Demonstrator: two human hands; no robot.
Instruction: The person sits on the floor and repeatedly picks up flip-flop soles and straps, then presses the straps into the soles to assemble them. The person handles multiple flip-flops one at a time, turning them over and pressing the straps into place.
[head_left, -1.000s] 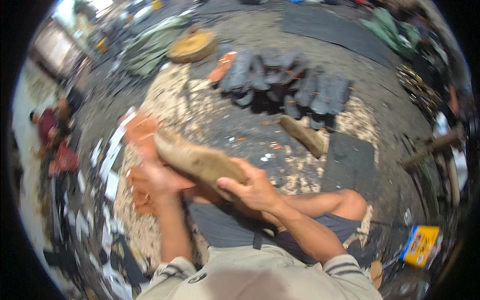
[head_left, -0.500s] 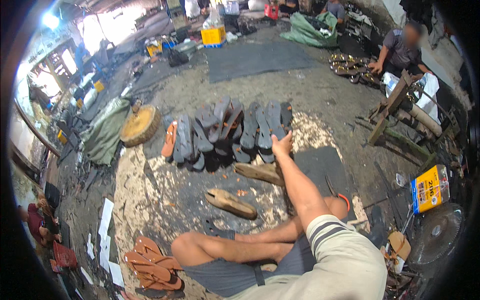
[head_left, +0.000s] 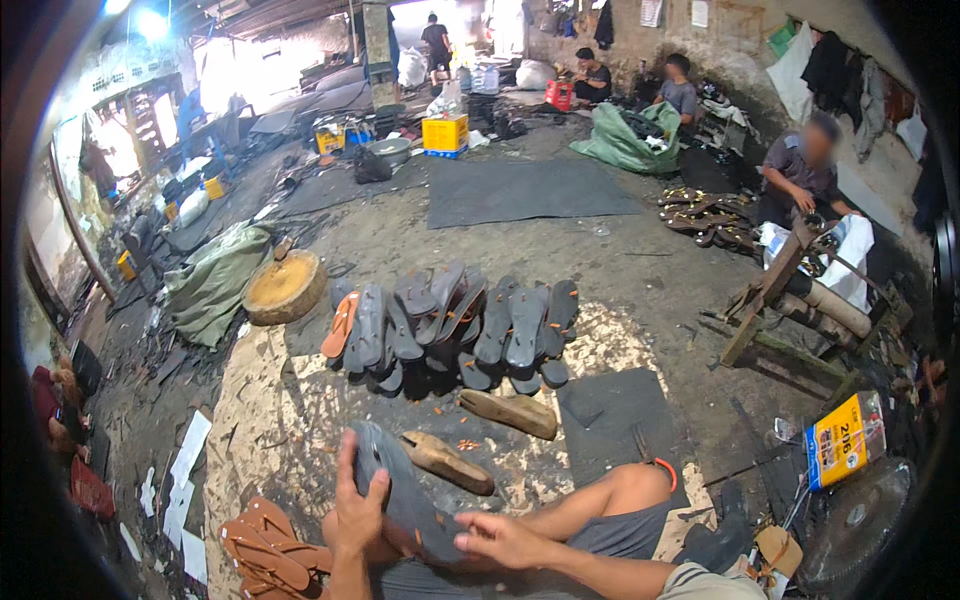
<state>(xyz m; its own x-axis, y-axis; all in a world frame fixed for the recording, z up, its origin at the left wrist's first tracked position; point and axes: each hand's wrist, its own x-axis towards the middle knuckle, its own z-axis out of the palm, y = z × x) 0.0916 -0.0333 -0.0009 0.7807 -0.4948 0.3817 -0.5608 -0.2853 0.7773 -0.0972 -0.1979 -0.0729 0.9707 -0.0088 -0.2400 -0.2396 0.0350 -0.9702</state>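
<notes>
My left hand (head_left: 358,510) is closed round a dark grey sandal sole (head_left: 408,495), thumb on its face, holding it tilted over my lap. My right hand (head_left: 500,540) is beside the sole's lower end, fingers apart, fingertips at its edge; whether they touch it I cannot tell. Beyond the sole lie two wooden shoe lasts, a nearer last (head_left: 447,464) and a farther last (head_left: 510,412). Farther off stands a row of dark sandal soles (head_left: 527,330), with an orange-brown sole (head_left: 340,325) at its left end.
Brown sandals (head_left: 268,550) are piled at my left. A round wooden block (head_left: 284,287) lies far left. On my right are a black mat (head_left: 620,415), a tool with a red handle (head_left: 662,475), a yellow box (head_left: 845,440) and a fan (head_left: 855,520). A co-worker (head_left: 805,165) sits far right.
My right hand has come back from the right end of the row to my lap. A sole from there is now in my left hand, which has come into view. The view has tilted upward.
</notes>
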